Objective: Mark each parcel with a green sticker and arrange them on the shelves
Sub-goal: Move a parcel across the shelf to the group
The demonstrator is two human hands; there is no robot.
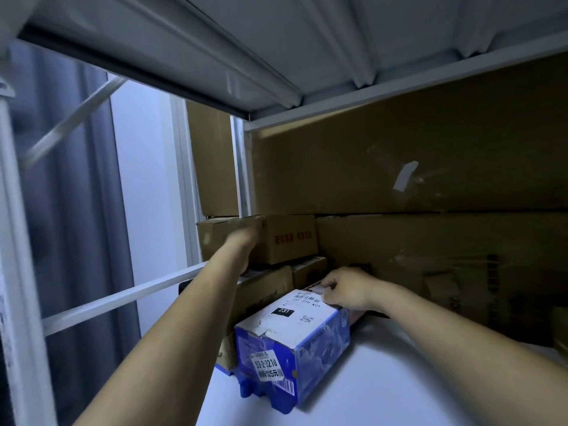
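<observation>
A blue and white parcel [295, 339] with a white shipping label lies on the white shelf [399, 379]. My right hand [347, 290] rests on its far top edge, fingers curled over the label. To the left, a small brown carton [285, 238] with red print sits on top of other stacked cartons [270, 284]. My left hand [246, 244] reaches up against this carton's left front face; its fingers are hidden behind the wrist. No green sticker is visible.
Large brown cardboard boxes [430, 186] fill the back of the shelf. The shelf above [276, 41] hangs low overhead. White metal uprights [242, 167] and a side rail [123, 299] bound the left. A grey curtain [76, 210] hangs beyond.
</observation>
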